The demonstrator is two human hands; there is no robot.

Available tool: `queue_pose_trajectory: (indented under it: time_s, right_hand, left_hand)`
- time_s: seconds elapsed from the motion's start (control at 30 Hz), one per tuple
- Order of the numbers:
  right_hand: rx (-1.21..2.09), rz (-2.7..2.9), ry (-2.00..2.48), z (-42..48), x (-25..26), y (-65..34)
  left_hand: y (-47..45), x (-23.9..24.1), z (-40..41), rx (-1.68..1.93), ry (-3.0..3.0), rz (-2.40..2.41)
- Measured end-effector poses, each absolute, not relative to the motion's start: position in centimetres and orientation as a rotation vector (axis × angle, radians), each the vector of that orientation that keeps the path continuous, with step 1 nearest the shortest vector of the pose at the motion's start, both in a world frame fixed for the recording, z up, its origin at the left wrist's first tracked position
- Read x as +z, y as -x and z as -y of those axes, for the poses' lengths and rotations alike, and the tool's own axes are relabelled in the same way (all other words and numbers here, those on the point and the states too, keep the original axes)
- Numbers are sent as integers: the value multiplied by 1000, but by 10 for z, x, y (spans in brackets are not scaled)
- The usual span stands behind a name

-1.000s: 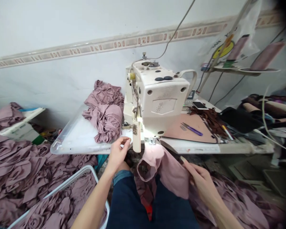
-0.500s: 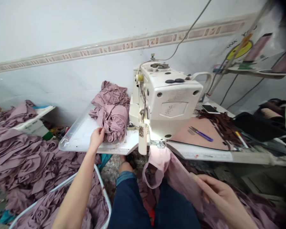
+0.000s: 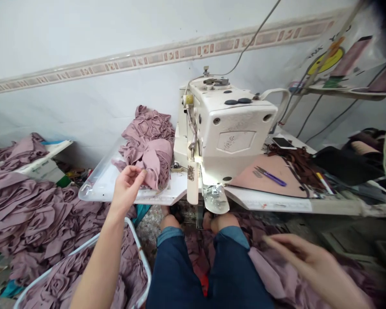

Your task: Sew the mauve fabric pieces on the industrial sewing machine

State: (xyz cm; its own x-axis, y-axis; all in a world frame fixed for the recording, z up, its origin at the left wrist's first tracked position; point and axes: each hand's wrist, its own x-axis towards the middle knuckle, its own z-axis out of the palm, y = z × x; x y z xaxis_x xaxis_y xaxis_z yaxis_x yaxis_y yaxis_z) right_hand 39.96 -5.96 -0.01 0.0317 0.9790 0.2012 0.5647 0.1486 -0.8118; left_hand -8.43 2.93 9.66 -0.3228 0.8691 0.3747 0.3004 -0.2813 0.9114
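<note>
My left hand (image 3: 128, 183) pinches the edge of a mauve fabric piece (image 3: 152, 165) at the front of a bundled stack on the sewing table. To the right of my knees hovers my right hand (image 3: 304, 259), blurred, with its fingers stretched out and nothing plainly between them. A loose mauve cloth (image 3: 266, 270) hangs just below and left of that hand, over the pile by my right leg. Between the hands stands a white sewing machine (image 3: 234, 133). Its small metal work plate (image 3: 216, 201) is bare under the needle area.
On the left are a heap of mauve fabric (image 3: 35, 214) and a white-rimmed basket (image 3: 141, 257) full of more. Purple thread snips (image 3: 272, 177) lie on a tan pad (image 3: 254, 176), near a phone (image 3: 283, 143). Thread cones (image 3: 352, 60) stand on a rack at upper right.
The mauve cloth has come off the machine's work plate and dropped to the right, beside my right leg. My left hand has lifted a fabric edge from the bundle.
</note>
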Motion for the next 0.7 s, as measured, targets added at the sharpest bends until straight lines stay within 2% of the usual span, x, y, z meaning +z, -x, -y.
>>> queue_pose_trajectory:
  time_s: [0.1,0.3,0.4,0.57,0.7]
  right_hand:
    - [913,1814,1214,71,-12,-327]
    - [814,1772,986,89,-1,-236]
    - [901,1812,871,86,1,-220]
    - [1189,1673,1010,80,-17,-210]
    - [1494,1518,1227,69,-31,-235]
  left_hand:
    - [58,104,9,1528,-1372,-1326]
    - [24,82,55,1133,-1125,-1172]
    - [7,57,59,973,-1073,-1154]
    - [-24,12,66,1015,-1006,-1168]
    - [-34,-12,79,741,-1125,-1068]
